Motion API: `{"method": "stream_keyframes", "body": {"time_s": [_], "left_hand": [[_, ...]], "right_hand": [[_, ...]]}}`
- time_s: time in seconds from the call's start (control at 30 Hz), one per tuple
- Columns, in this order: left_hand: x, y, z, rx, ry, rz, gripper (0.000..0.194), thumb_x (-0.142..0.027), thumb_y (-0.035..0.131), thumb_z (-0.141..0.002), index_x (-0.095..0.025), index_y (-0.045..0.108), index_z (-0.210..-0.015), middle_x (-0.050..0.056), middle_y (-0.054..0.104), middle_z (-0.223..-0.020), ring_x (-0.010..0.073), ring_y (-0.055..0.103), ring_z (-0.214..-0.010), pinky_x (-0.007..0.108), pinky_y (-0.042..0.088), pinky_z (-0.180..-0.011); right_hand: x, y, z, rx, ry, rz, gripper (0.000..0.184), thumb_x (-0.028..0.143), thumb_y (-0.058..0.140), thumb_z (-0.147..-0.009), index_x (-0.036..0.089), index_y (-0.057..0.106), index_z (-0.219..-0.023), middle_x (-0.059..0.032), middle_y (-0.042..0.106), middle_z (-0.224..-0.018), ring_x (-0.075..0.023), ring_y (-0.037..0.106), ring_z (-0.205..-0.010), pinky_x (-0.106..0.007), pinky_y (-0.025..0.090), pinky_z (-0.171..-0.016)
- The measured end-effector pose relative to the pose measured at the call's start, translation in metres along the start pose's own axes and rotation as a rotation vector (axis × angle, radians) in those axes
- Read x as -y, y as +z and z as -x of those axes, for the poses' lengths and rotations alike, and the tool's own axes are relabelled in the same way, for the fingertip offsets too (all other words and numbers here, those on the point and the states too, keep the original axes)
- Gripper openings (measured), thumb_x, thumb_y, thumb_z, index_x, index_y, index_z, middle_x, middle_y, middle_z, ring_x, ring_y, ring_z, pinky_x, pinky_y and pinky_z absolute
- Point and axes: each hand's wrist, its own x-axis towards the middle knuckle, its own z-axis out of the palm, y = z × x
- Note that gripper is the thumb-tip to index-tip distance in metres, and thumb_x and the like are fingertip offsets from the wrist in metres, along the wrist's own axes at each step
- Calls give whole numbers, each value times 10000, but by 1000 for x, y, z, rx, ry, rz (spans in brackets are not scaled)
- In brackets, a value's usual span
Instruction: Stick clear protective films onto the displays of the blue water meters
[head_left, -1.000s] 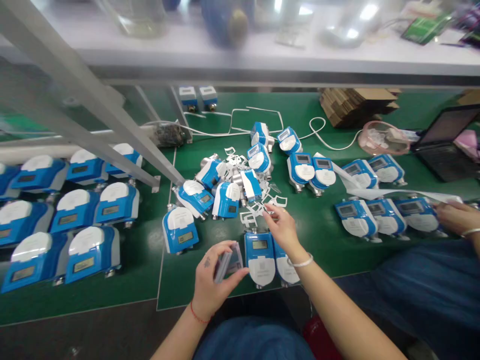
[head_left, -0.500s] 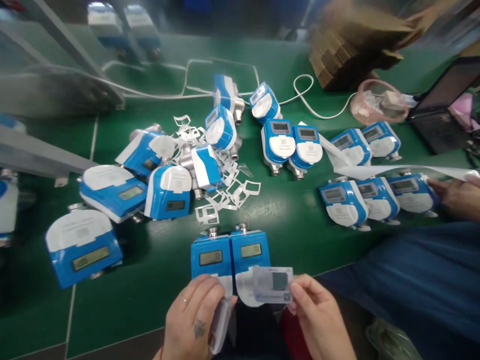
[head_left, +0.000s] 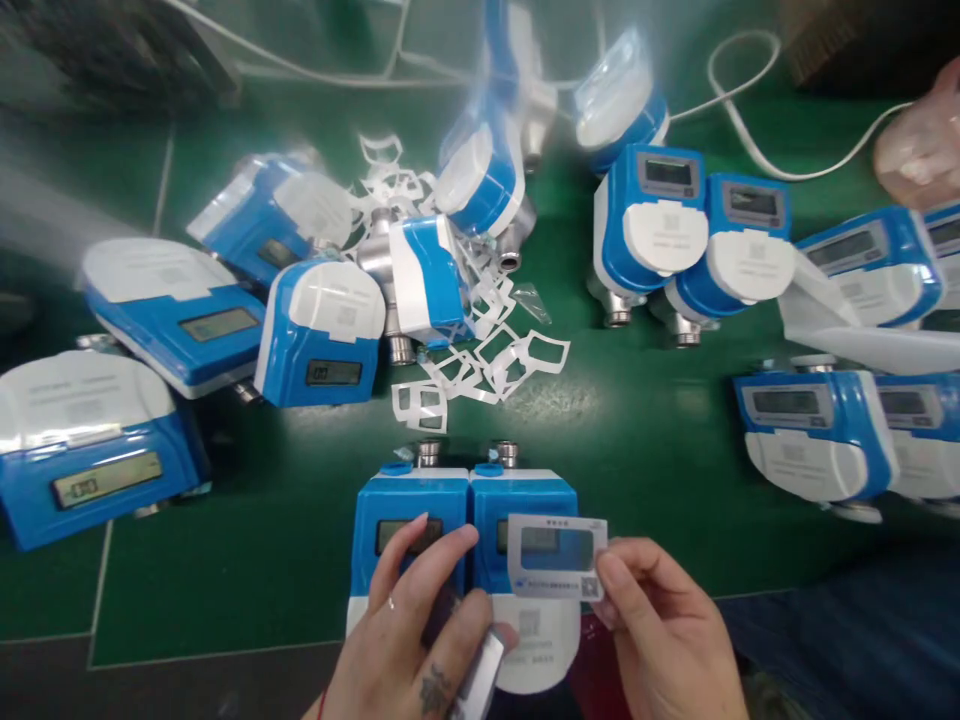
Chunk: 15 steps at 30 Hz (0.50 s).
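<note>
Two blue-and-white water meters stand side by side before me, the left meter (head_left: 367,530) and the right meter (head_left: 540,640). Between the thumb and fingers of my right hand (head_left: 660,620) is the edge of a grey label (head_left: 557,590) with a clear window, held over the right meter's display. My left hand (head_left: 420,630) is over the left meter, its index and middle fingers stretched across the display. Its thumb and lower fingers grip what looks like a stack of labels (head_left: 484,670), mostly hidden by the hand.
White cut-out label frames (head_left: 487,360) lie scattered mid-table. Several meters without grey labels (head_left: 322,330) lie at the left. Labelled meters (head_left: 652,220) stand at the right, beside a white backing strip (head_left: 832,310). A white cable (head_left: 727,100) curls behind them.
My view has moved closer to the table. The label in my right hand has come up from the white cover to the display. My left hand's fingers have reached forward onto the left meter.
</note>
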Motion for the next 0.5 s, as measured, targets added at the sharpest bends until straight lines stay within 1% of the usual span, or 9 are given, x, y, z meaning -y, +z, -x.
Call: {"method": "stream_keyframes", "body": {"time_s": [0.1,0.2,0.33,0.5], "left_hand": [[2,-1,-1,12,4,1,75,-221,650,-853,-161,630,-893,140,601,-1171,222,591,-1111,479,383,-1079],[2,-2,-4,-7,27,16,60,-202,632,-866,-144,629,-882,149,614,-1133,201,595,-1107,461,354,-1101],[2,-2,-10,-25,21,29,80,-216,605,-887,-141,628,-871,157,637,-1124,185,609,-1085,436,352,-1101],[3,-1,-12,-24,30,63,93,-207,601,-891,-127,632,-854,135,696,-1087,182,614,-1107,394,327,-1118]], "right_hand": [[-9,1,-2,27,-14,55,274,411,811,-668,180,665,-640,11,539,-544,-93,465,-499,-183,415,-454],[-12,-3,-3,22,-30,97,242,386,813,-671,185,677,-663,5,570,-580,-94,492,-518,-174,441,-470],[-13,-6,-1,19,-28,142,228,372,811,-676,184,681,-672,2,578,-596,-105,513,-546,-183,465,-500],[-13,-4,2,14,10,119,237,375,815,-666,181,679,-675,-5,586,-613,-121,533,-565,-204,481,-515]]}}
